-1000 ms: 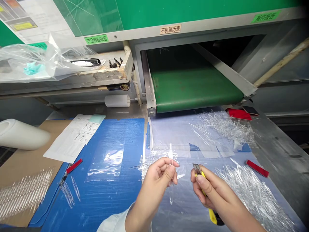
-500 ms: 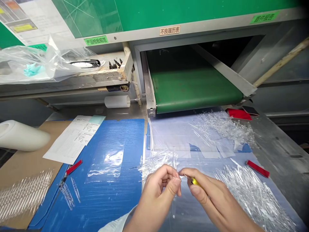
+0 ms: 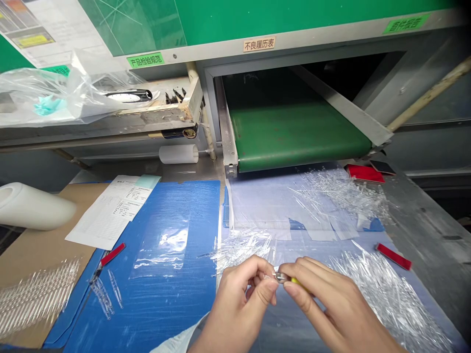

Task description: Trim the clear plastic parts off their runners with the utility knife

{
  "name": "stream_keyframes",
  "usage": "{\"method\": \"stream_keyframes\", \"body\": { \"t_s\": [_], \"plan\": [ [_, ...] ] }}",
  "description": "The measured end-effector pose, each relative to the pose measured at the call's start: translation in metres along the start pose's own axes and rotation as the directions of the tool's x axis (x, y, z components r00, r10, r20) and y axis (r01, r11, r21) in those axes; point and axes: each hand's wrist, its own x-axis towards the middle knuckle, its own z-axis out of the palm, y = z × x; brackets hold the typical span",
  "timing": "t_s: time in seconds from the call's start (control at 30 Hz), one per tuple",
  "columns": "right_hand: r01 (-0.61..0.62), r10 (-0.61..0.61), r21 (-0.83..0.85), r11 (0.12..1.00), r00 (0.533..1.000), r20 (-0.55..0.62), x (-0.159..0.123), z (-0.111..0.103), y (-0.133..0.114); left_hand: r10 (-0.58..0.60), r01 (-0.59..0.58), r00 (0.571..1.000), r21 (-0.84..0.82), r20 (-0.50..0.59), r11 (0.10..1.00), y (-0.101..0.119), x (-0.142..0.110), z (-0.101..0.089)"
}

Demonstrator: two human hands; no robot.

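My left hand pinches a thin clear plastic piece between thumb and fingers, low in the middle of the view. My right hand grips a yellow-handled knife, its metal tip touching the clear piece right at my left fingertips. The two hands meet over a clear plastic sheet. Most of the clear piece and the knife handle are hidden by my fingers.
Piles of clear plastic pieces lie at right, centre and near the green conveyor belt. A blue mat holds a red-handled tool, papers and a white roll.
My hands dropped lower and came together; the knife tip moved from apart to touching the clear piece, which was upright and is now tucked in my left fingers.
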Motion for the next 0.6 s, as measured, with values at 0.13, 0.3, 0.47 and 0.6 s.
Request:
{"method": "stream_keyframes", "body": {
  "t_s": [0.13,0.3,0.47,0.6],
  "plan": [
    [0.044,-0.049,-0.05,0.998,0.994,-0.094,0.001,0.0,0.001,0.004,-0.004,1.0,0.039,-0.004,0.999,-0.001,-0.001,0.0],
    [0.068,-0.092,-0.13,0.989,0.977,-0.193,-0.002,0.004,0.004,-0.014,0.013,1.0,0.062,0.005,0.998,0.0,-0.001,-0.001],
    [0.064,-0.087,-0.107,0.992,0.97,-0.227,-0.003,0.017,0.003,-0.043,0.044,0.999,0.044,-0.016,0.998,0.005,0.001,0.0],
    [-0.076,0.073,0.009,0.997,0.914,-0.398,-0.002,0.007,0.012,-0.078,0.077,0.996,0.023,0.034,0.997,0.001,-0.003,0.001]
  ]
}}
